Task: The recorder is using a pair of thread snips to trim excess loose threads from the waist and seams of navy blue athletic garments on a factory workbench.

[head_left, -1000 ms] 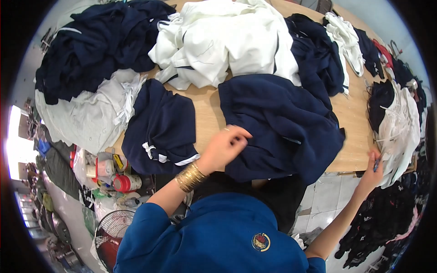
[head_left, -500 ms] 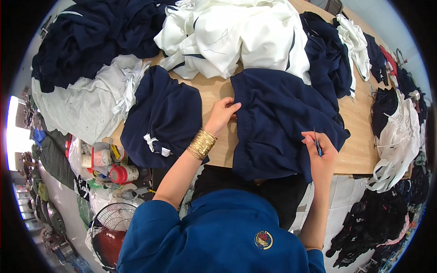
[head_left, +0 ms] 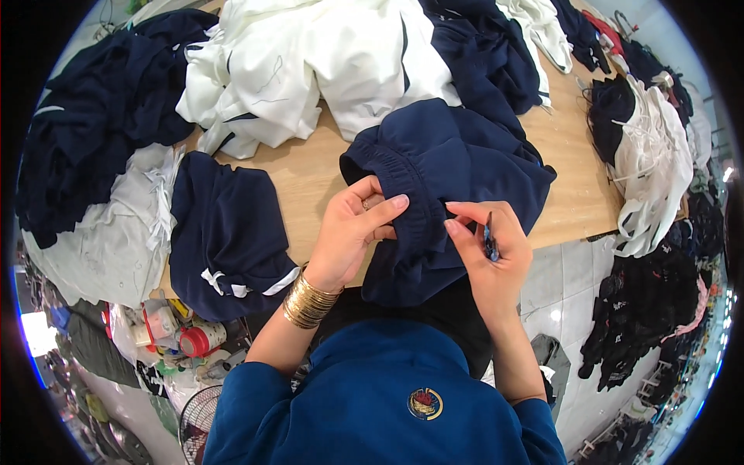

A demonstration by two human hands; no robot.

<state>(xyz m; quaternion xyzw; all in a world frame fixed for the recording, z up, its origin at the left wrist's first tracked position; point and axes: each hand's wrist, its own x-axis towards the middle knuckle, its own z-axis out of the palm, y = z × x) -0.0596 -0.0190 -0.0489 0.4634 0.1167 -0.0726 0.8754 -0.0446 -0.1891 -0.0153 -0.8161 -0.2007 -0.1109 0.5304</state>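
Note:
A navy garment with an elastic waistband lies on the wooden table in front of me. My left hand, with gold bangles at the wrist, pinches the waistband edge between thumb and fingers. My right hand touches the same fold with its fingertips and holds a small dark blue thread clipper against the palm. Both hands sit close together at the near edge of the table.
Another navy garment with white trim lies to the left. White clothes and navy piles cover the far table. More garments hang off the right end. Thread cones and clutter and a fan sit below left.
The navy garment has been pulled closer and its waistband folded up. My right hand came in from the table's right edge with the clipper; both hands now meet on the waistband.

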